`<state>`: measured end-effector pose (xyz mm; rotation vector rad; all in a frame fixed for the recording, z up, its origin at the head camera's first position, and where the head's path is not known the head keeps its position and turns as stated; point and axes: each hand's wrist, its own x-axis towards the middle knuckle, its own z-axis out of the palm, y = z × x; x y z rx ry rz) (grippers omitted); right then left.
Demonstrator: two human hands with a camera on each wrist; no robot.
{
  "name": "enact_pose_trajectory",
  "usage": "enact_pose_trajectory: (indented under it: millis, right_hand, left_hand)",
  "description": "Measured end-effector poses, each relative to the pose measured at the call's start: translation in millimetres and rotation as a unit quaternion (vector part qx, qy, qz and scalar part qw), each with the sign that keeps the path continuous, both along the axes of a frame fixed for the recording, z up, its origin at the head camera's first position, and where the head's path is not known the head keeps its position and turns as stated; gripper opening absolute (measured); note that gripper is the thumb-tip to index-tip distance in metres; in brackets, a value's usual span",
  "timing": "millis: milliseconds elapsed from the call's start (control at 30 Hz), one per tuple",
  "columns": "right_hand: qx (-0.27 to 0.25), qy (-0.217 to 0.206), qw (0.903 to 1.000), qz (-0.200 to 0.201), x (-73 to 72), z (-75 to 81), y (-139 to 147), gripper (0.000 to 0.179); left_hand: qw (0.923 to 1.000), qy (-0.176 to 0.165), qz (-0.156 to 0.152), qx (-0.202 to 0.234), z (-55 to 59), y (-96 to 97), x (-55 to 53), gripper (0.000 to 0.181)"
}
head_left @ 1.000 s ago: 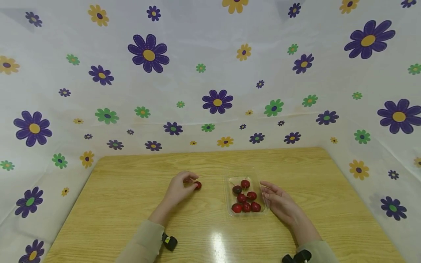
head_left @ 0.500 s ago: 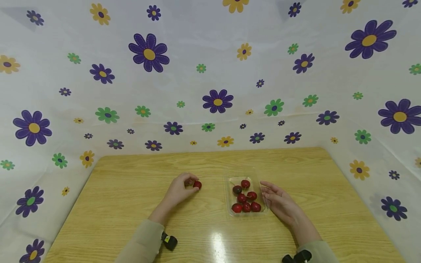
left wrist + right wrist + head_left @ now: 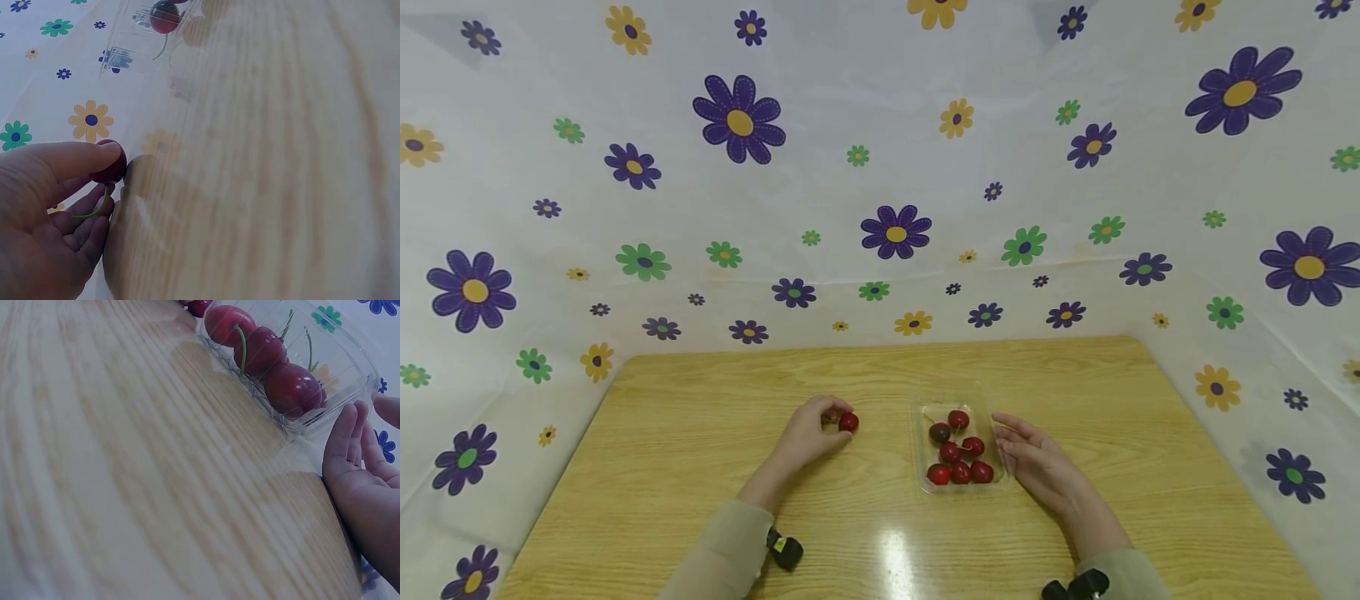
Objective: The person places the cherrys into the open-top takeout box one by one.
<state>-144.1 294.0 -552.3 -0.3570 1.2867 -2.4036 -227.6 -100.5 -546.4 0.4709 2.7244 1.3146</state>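
My left hand (image 3: 807, 428) pinches a dark red cherry (image 3: 848, 422) at or just above the table, left of the container. In the left wrist view the thumb lies over this cherry (image 3: 112, 164), and its green stem curves down across the fingers. A clear plastic container (image 3: 926, 477) in the middle of the table holds several red cherries (image 3: 951, 452), some with stems. My right hand (image 3: 1043, 469) rests on the table at the container's right side, its fingers loosely extended by the wall. Whether the fingertips touch the wall I cannot tell.
The wooden table (image 3: 700, 400) has a light glare near its front. A white cloth (image 3: 820, 192) with printed flowers rises behind the table and along both sides. Each sleeve has a small black camera (image 3: 786, 550) at the wrist.
My left thumb and fingers have shifted slightly on the cherry, so more of it shows now. The right hand, the container and the cherries in it have stayed put.
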Motion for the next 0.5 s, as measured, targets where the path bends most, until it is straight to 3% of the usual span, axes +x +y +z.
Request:
enact_pose_trajectory:
  millis: [500]
  right_hand:
    - [0.011, -0.003, 0.9999, -0.005, 0.0, 0.4, 0.0, 0.046]
  left_hand:
    - [1.0, 0.002, -0.002, -0.004, 2.6, 0.8, 0.3, 0.03]
